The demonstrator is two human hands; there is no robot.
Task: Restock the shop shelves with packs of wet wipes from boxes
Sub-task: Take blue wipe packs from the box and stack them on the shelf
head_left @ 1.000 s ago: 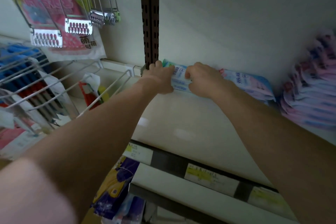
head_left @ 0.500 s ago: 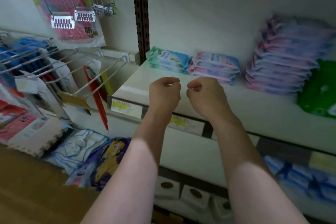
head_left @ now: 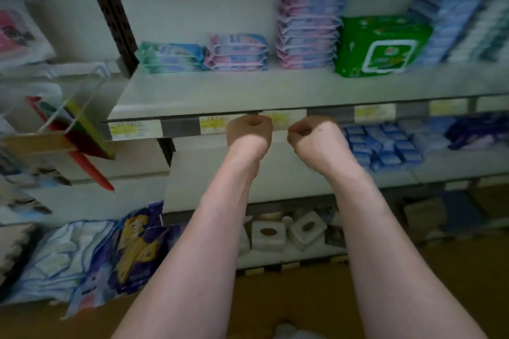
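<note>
Teal wet-wipe packs [head_left: 170, 58] sit stacked on the shelf [head_left: 220, 91], above and left of both hands, their print too blurred to read. The left hand [head_left: 249, 132] and right hand [head_left: 314, 137] are curled into empty fists, side by side, wrists raised.

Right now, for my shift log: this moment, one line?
left hand: curled, empty | right hand: curled, empty | teal packs: on shelf

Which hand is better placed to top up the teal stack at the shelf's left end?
Left, probably. The left hand is nearer the teal stack; the right hand lies further right. Both are curled and hold nothing.
</note>
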